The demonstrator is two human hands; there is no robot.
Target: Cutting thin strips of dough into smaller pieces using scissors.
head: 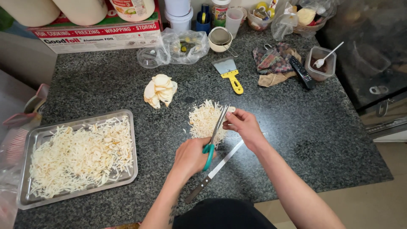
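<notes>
Head view: my left hand (190, 156) is closed through the teal handles of the scissors (215, 135), blades slightly parted and pointing up toward my right hand (242, 124), which pinches a small pale slice (231, 109) right at the blade tips. Main risk as I judge it: my right fingertips (229, 117) sit so close to the blades that a snip could nick them, since the piece is tiny and gives little to hold. Cut strips could also scatter off the small shredded pile (204, 121) just beyond the blades onto the granite counter (296, 140). A long knife (214, 171) lies on the counter under my wrists, edge side unclear; a forearm drop could catch it or knock it off the near edge. Further out, a stack of uncut slices (160, 90) sits behind the pile, a metal tray (132, 169) of shreds lies at left, and a yellow-handled scraper (229, 73) is behind. Hard to tell: whether the blades already bite the slice, what the slices are made of, and my left fingers, hidden by the handles. Tray's left corner is blocked by a plastic bag (10, 144).
</notes>
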